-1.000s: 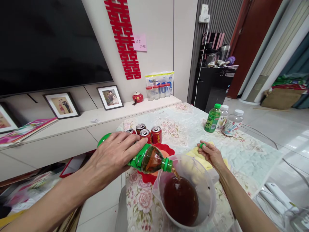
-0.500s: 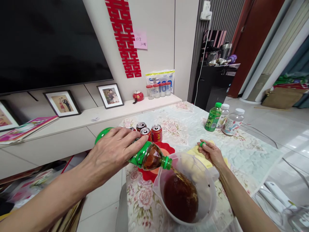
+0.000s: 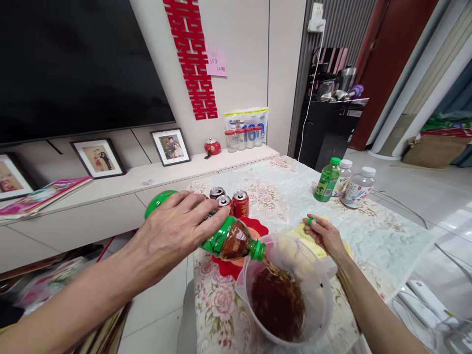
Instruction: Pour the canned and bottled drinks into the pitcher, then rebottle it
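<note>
A clear plastic bottle (image 3: 238, 240) with a glossy green label lies tilted at the upper left of the round tub (image 3: 321, 312), its ridged green neck just over the rim, a thin amber stream running in. The left hand (image 3: 180, 221) has its fingers wrapped around the bottle's body. The tub is smooth, translucent plastic, holding frothy brown liquid (image 3: 276, 307). Beyond its upper right, the right hand (image 3: 326, 236) pinches a small green cap (image 3: 311, 221) between fingertips, near a soft yellow cloth (image 3: 300, 231). Partly behind the tub's left rim sits a scalloped red dish (image 3: 262, 227); farther behind stand cylindrical metal cans (image 3: 241, 205). Under the tub spreads a flower-patterned, quilted-looking tablecloth (image 3: 221, 302).
</note>
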{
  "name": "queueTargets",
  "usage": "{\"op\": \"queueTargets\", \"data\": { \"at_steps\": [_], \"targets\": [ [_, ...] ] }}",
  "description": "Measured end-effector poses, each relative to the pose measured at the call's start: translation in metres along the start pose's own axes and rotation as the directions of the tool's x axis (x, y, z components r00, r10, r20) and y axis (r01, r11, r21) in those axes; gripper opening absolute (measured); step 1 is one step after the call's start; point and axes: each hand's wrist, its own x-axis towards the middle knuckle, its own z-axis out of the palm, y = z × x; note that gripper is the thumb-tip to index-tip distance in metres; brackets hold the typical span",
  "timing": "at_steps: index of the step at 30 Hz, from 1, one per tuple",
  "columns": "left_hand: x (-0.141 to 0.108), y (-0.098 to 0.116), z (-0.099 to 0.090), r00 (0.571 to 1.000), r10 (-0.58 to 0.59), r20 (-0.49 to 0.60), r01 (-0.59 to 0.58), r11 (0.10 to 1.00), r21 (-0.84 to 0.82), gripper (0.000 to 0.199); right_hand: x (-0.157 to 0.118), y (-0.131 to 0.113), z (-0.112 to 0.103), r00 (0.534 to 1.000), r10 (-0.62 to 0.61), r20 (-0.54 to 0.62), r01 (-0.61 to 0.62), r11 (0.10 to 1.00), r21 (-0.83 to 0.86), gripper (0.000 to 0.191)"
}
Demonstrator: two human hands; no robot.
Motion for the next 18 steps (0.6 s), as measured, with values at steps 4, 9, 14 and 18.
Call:
{"op": "queueTargets", "data": {
  "at_steps": [4, 9, 14, 18],
  "targets": [
    [0.001, 0.000, -0.003, 0.999, 0.034, -0.013, -0.033, 0.999, 0.030, 0.071, 0.000, 0.000, 0.000, 1.000, 0.004, -0.001, -0.004, 1.000, 0.001, 0.017],
    [0.003, 0.000, -0.006, 0.998, 0.057, -0.007, -0.056, 0.996, 0.075, 0.070, 0.001, 0.000, -0.001, 1.000, 0.013, -0.002, -0.013, 1.000, -0.001, 0.016],
    [0.006, 0.002, -0.011, 0.998, 0.046, 0.036, -0.051, 0.986, 0.161, 0.069, 0.002, 0.000, -0.002, 1.000, 0.015, 0.000, -0.015, 1.000, 0.001, 0.016],
    [0.008, 0.003, -0.013, 0.998, 0.067, -0.001, -0.066, 0.975, 0.211, 0.062, 0.003, 0.001, -0.003, 1.000, 0.020, 0.003, -0.020, 1.000, 0.000, 0.017]
  ]
}}
